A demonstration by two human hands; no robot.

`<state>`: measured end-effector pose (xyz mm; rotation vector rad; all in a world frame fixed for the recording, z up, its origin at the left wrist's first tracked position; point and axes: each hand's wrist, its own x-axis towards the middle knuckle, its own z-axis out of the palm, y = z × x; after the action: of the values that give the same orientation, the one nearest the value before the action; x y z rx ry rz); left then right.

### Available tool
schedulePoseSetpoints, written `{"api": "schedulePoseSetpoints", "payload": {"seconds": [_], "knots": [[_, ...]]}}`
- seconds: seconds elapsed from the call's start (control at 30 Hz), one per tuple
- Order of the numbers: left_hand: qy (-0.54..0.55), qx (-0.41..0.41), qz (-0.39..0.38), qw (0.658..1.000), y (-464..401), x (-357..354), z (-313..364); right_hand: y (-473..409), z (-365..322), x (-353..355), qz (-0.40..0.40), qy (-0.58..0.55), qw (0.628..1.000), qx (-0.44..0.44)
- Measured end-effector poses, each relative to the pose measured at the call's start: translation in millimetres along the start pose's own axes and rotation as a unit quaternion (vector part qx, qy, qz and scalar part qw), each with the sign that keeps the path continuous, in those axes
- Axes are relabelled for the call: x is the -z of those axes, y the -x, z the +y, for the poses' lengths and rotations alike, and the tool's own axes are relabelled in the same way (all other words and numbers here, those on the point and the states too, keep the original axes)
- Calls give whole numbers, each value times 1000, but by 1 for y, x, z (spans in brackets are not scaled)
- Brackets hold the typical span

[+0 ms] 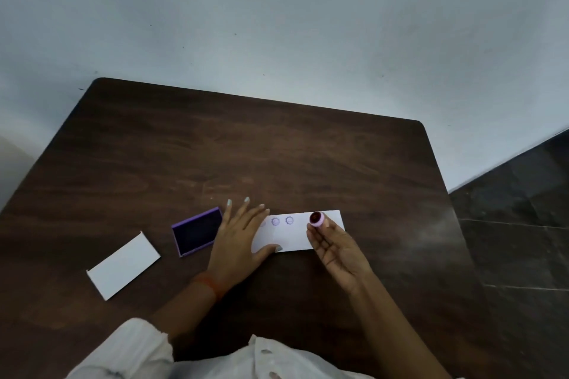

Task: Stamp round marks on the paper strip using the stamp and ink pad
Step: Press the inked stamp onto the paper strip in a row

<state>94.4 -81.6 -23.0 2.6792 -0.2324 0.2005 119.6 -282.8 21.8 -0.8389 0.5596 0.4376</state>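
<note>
stamp [316, 219] pinched in right hand [337, 251], face tilted up over strip's right end | paper strip [300, 232] on table [246, 148], left hand [238, 240] flat on its left end | two clear marks, ink pad [197, 235] open just left | risk: tilted landing gives a partial ring; strip could slip and smear

On the counter [277, 148], the ink pad [197, 235] lay left of the paper strip [295, 235], a card [123, 264] farther left; the stamp [316, 219] sat over the strip's right end.
</note>
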Motion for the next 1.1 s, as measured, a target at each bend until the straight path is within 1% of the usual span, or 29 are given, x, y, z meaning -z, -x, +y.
{"api": "schedulePoseSetpoints", "payload": {"seconds": [0.07, 0.1, 0.13, 0.2, 0.27, 0.33, 0.4, 0.43, 0.53, 0.63, 0.7, 0.83, 0.97, 1.1], "knots": [[-8, -3, -18, 1000, -7, -5, 4, -8, -3, 4, 40, 71, 996, 44], [-10, -2, -25, 1000, -11, -7, 5, -10, -5, 4, 66, 129, 987, 68], [-11, -1, -31, 999, -14, -8, 6, -11, -6, 5, 94, 201, 970, 97], [-8, 2, -43, 999, -19, -11, 9, -13, -6, 3, 118, 329, 923, 161], [-7, 3, -49, 999, -22, -14, 10, -16, -2, 1, 112, 421, 871, 227], [-9, 4, -55, 998, -22, -18, 9, -21, 1, -1, 108, 503, 804, 298], [-16, 3, -56, 998, -22, -21, 6, -26, 3, -3, 90, 584, 730, 344], [-19, 4, -56, 998, -22, -23, 5, -28, 4, -4, 79, 620, 699, 347], [-20, 6, -62, 998, -23, -23, 5, -32, 7, -8, 53, 706, 627, 324], [-20, 8, -66, 998, -23, -23, 5, -34, 7, -13, 37, 766, 568, 297], [-22, 4, -67, 998, -23, -23, 4, -35, 6, -16, 25, 791, 544, 279], [-25, 7, -67, 997, -23, -23, 4, -35, 2, -23, 1, 830, 509, 229], [-22, 9, -67, 997, -23, -23, 5, -32, 1, -28, -9, 848, 491, 201], [-13, 8, -61, 998, -23, -22, 5, -30, 0, -30, -15, 854, 484, 193]]}}
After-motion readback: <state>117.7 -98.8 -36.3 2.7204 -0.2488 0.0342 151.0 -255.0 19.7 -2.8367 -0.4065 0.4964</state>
